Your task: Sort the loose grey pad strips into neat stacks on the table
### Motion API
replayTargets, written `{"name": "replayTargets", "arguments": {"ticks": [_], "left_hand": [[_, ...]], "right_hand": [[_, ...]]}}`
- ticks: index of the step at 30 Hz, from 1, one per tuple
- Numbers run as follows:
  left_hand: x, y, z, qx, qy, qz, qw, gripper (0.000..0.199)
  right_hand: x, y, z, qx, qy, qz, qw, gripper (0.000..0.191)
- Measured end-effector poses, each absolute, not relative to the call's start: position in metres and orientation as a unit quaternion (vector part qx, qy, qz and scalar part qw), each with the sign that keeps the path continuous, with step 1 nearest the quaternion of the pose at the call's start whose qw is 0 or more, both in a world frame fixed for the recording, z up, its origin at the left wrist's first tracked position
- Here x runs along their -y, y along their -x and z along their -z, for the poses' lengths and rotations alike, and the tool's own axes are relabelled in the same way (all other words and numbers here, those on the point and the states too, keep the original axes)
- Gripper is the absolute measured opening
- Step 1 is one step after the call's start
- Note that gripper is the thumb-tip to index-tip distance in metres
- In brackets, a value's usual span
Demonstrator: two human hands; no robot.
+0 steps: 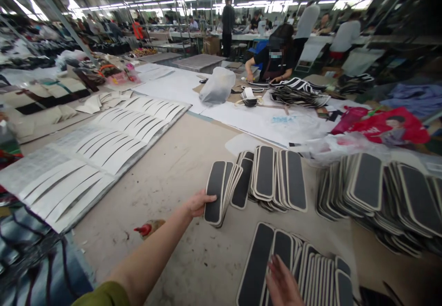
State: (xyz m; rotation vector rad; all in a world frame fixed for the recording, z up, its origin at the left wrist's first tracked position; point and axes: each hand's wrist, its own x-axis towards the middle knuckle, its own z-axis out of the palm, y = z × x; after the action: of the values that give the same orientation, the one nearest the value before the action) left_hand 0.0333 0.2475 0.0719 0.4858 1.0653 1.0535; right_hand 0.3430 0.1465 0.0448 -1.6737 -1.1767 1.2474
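My left hand (198,203) is closed on the left edge of a small fanned stack of dark panels (214,191), thumb on top. These are rounded rectangles with cream borders. Just right of it lie more such panels (265,172) in overlapping bunches. Lower in the view, my right hand (282,282) hovers over or rests on a spread row of dark panels (257,260). Its fingers are stretched out, with nothing seen in them; whether they touch the panels I cannot tell.
Large piles of similar panels (368,181) stand at the right. White curved strips (113,147) lie on a board at left. A red-tipped bottle (148,228) is near my left forearm. Across the table, a person (278,57) works beside a plastic bag (218,86).
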Motion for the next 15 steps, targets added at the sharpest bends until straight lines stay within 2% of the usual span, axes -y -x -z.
{"name": "replayTargets", "arguments": {"ticks": [3, 6, 12, 15], "left_hand": [[-0.202, -0.047, -0.075, -0.437, -0.187, -0.481, 0.736, 0.059], [-0.167, -0.063, -0.085, -0.358, -0.139, -0.486, 0.785, 0.052], [-0.136, -0.083, -0.108, -0.266, -0.107, -0.451, 0.845, 0.046], [-0.13, -0.088, -0.112, -0.238, -0.098, -0.444, 0.858, 0.047]], "right_hand": [[-0.161, -0.305, -0.066, 0.39, 0.568, -0.624, 0.368, 0.062], [-0.176, -0.275, -0.097, 0.385, 0.509, -0.676, 0.368, 0.056], [-0.179, -0.255, -0.143, 0.458, 0.456, -0.675, 0.355, 0.036], [-0.171, -0.261, -0.154, 0.458, 0.464, -0.67, 0.357, 0.034]]}}
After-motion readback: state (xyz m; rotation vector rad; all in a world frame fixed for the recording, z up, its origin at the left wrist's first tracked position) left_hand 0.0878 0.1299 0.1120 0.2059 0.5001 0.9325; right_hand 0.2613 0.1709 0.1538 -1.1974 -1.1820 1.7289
